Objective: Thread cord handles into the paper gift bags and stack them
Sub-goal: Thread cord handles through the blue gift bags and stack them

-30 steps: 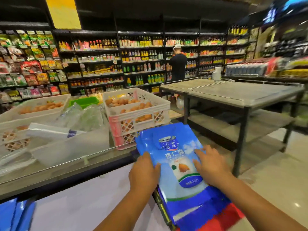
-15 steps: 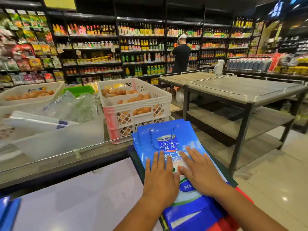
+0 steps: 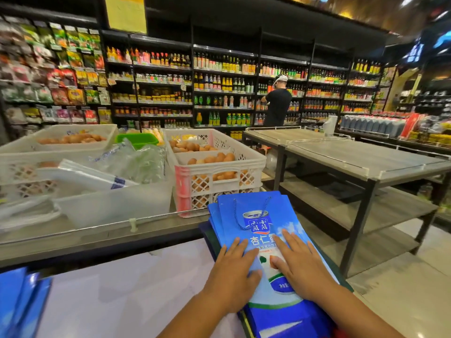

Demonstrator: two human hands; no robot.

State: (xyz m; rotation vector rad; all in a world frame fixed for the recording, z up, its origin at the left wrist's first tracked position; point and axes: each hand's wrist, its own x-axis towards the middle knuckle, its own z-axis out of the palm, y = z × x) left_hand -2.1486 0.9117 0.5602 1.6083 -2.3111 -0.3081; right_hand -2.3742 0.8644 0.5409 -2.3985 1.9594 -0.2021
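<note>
A stack of flat blue paper gift bags [image 3: 253, 213] lies at the right end of the white counter [image 3: 127, 289]. The top bag shows a printed can and a dark blue cord handle [image 3: 251, 215] lying in a loop near its far edge. My left hand [image 3: 234, 274] presses flat on the left half of the top bag, fingers straight. My right hand [image 3: 300, 267] lies flat on the right half, fingers spread. More blue bags [image 3: 19, 306] sit at the lower left corner.
Behind the counter stand white crates of eggs [image 3: 214, 164], a clear tub [image 3: 109, 206] and plastic bags [image 3: 136, 162]. Grey metal display tables [image 3: 361, 162] stand to the right. A person in black [image 3: 277, 103] faces the bottle shelves far back.
Both hands slid from the bag's sides onto its face and now press it flat on the stack. The cord loop has come into view at the top.
</note>
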